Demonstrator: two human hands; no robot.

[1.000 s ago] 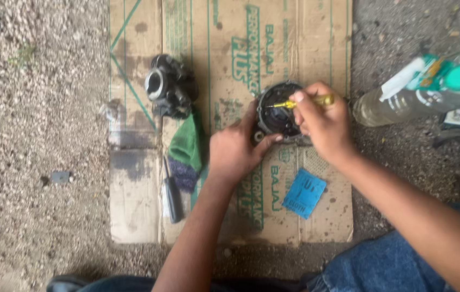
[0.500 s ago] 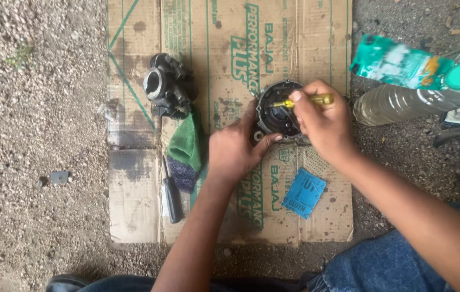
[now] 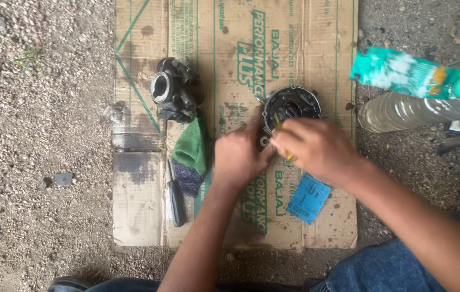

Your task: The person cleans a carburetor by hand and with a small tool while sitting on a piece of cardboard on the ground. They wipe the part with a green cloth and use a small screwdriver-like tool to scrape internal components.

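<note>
Nearest the camera, blue-jeaned knees (image 3: 398,270) frame a flattened cardboard sheet (image 3: 138,205) spread over gravel ground (image 3: 40,216), apparently to keep small parts out of the dirt. Just beyond, a blue cloth packet (image 3: 308,198) lies right of centre, and a dark-handled screwdriver (image 3: 176,196) rests to its left, both within easy reach. A green rag (image 3: 191,154) is bunched beside the screwdriver, probably for wiping grime. Farther out, the left hand (image 3: 239,157) presses against the near-left edge of a round dark metal part (image 3: 290,108), seemingly to stop it turning or sliding; whether the fingers wrap it fully I cannot tell. The right hand (image 3: 316,148) is closed around a yellow-handled tool (image 3: 284,141), its tip angled into the part's open face, so the two hands sit close together over the work. Left of them stands a black carburettor-like body (image 3: 173,92), set aside upright. At the far right, off the cardboard, a clear plastic bottle (image 3: 403,111) lies on its side under a teal wrapper (image 3: 403,70).
</note>
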